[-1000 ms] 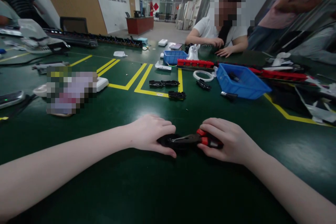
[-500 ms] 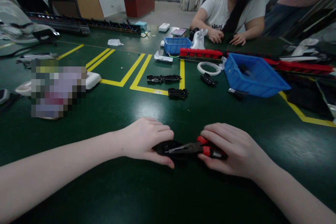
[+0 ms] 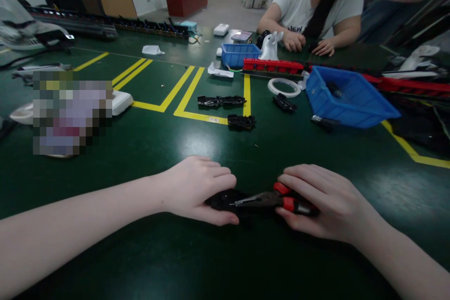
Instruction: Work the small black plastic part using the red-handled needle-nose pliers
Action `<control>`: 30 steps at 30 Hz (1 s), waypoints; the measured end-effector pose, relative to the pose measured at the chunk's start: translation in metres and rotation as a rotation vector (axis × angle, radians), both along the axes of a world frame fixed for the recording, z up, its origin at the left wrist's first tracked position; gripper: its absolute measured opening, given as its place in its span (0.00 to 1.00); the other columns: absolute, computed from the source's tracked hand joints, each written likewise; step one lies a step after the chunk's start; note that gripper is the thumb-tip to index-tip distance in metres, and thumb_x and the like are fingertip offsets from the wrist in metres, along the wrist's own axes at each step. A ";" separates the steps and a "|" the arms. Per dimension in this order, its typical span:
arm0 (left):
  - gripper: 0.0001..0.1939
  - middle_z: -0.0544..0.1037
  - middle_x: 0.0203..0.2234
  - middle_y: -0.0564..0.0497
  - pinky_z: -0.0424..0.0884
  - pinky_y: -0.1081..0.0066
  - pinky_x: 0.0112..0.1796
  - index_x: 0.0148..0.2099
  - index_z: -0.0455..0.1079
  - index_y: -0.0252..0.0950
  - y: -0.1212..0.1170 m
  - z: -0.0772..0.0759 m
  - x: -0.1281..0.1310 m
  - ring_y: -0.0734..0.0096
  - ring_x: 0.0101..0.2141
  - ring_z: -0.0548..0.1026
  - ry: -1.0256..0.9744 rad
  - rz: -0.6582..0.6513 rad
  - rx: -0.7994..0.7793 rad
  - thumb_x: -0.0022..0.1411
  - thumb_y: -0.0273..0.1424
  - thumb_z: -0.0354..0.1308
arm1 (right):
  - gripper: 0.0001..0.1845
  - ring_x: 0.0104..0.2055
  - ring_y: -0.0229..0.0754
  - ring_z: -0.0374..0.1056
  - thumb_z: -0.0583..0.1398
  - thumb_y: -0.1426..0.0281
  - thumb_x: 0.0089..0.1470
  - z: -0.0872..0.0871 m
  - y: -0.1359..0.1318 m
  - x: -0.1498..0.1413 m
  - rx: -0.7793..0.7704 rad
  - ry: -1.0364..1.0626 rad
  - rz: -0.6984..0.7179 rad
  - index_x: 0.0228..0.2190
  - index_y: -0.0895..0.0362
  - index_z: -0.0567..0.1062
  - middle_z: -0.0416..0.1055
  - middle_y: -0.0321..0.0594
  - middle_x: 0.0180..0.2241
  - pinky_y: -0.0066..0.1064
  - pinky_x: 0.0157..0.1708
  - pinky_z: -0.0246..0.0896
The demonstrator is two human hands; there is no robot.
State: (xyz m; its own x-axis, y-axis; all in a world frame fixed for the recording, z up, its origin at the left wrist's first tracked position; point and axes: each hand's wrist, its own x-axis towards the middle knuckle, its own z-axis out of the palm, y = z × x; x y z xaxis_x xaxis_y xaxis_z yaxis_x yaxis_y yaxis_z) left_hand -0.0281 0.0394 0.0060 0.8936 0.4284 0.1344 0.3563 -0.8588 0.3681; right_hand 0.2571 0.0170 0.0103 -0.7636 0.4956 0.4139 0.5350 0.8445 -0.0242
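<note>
My left hand point(image 3: 200, 190) is closed around a black plastic part point(image 3: 225, 199), pressing it against the green table point(image 3: 140, 253). In my right hand point(image 3: 319, 199) are long-nose pliers point(image 3: 269, 199) with red and black handles. The pliers' jaws point left and lie at the black part, with thin bright metal at their tip. Whether the jaws grip that metal I cannot tell. My fingers hide much of the part and the ends of the handles.
Beyond my hands lie black parts point(image 3: 241, 122), a roll of white tape point(image 3: 284, 87) and a blue bin point(image 3: 351, 98). A blurred-out object point(image 3: 70, 117) is at left. Across the table sits a person in a white shirt point(image 3: 291, 9), near a red strip point(image 3: 274, 66).
My right hand and the pliers have shifted slightly right in view. The left hand keeps its hold on the black part. The background has shifted a little as well.
</note>
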 end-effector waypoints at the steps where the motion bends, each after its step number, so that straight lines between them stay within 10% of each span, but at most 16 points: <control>1: 0.20 0.72 0.29 0.54 0.60 0.70 0.29 0.37 0.64 0.36 -0.001 0.000 0.000 0.72 0.28 0.70 0.011 0.001 0.024 0.65 0.49 0.51 | 0.15 0.33 0.45 0.71 0.60 0.62 0.54 0.000 -0.001 -0.001 0.015 -0.011 0.002 0.41 0.57 0.71 0.74 0.47 0.35 0.35 0.29 0.69; 30: 0.16 0.73 0.38 0.47 0.63 0.66 0.37 0.44 0.66 0.35 -0.011 0.006 -0.009 0.66 0.33 0.70 0.066 -0.089 0.196 0.68 0.42 0.47 | 0.14 0.34 0.43 0.71 0.61 0.63 0.53 -0.002 -0.014 -0.009 0.100 -0.001 -0.007 0.38 0.59 0.71 0.73 0.47 0.36 0.33 0.31 0.69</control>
